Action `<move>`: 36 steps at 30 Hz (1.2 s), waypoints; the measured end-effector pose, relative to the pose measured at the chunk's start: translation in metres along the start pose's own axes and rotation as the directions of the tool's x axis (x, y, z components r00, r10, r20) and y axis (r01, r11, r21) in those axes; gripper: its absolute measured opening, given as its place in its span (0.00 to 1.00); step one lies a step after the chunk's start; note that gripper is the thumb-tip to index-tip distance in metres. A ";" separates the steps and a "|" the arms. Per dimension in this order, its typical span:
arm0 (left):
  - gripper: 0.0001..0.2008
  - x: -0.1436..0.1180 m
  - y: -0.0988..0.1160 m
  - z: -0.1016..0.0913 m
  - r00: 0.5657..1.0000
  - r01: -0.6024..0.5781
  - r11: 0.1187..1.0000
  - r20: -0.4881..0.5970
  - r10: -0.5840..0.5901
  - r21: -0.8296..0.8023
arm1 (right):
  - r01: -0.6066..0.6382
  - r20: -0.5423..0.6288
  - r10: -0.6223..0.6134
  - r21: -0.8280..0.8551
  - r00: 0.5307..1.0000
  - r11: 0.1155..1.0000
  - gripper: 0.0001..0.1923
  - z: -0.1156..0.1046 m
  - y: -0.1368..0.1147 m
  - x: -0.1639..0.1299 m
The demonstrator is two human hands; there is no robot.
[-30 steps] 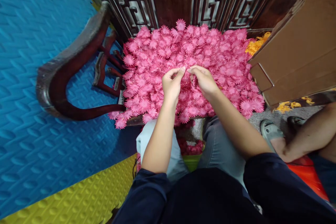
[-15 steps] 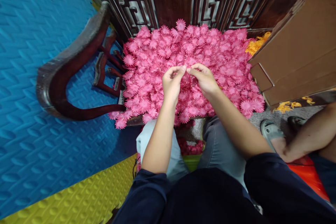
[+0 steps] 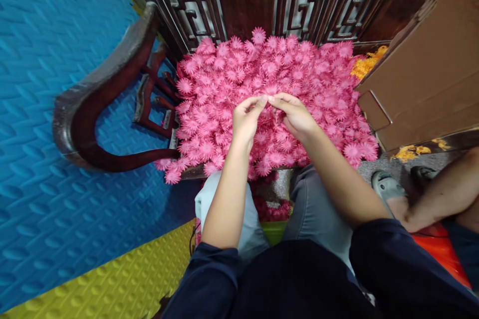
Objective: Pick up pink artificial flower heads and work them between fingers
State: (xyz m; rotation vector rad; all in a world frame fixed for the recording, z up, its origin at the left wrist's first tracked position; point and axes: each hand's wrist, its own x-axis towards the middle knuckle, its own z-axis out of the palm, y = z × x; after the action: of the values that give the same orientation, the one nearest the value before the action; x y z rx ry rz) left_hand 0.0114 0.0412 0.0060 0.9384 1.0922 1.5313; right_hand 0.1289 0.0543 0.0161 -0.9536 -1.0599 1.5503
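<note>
A thick heap of pink artificial flowers [image 3: 209, 114] covers the dark wooden seat in front of me. Over its middle, my left hand [image 3: 247, 117] and my right hand [image 3: 295, 114] meet at the fingertips. Thumb and index finger of each hand are pinched together. What lies between the fingertips is too small and pale to make out, though a pink flower [image 3: 272, 90] shows just beyond them; I cannot tell whether it is held or lies on the heap.
A curved dark wooden armrest [image 3: 86, 109] stands at the left over blue matting [image 3: 45, 199]. On the right are a brown cardboard box [image 3: 430, 70], orange-yellow flower pieces [image 3: 368, 62] and another person's leg [image 3: 441, 194]. A carved wooden back [image 3: 245, 0] rises behind the heap.
The fingertips of both hands have come closer together and now touch. A pink flower shows more plainly just beyond them. The heap looks the same.
</note>
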 end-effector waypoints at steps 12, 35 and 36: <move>0.03 -0.002 0.007 0.000 0.997 0.081 0.996 -0.014 -0.080 0.028 | -0.033 0.044 0.032 0.028 0.999 0.999 0.12 -0.008 0.006 0.006; 0.09 -0.003 0.002 0.001 0.999 0.037 0.999 0.018 -0.038 0.037 | 0.051 -0.075 -0.052 -0.007 0.996 0.999 0.09 -0.001 0.006 0.005; 0.10 -0.004 0.003 0.002 1.000 0.013 0.998 0.021 -0.014 0.062 | 0.065 -0.082 -0.067 -0.028 0.994 0.997 0.09 -0.002 0.007 0.006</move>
State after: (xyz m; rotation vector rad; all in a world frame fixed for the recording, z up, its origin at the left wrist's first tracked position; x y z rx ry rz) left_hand 0.0132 0.0372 0.0090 0.9855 1.1339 1.4802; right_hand 0.1274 0.0593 0.0082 -0.9817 -1.0445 1.4344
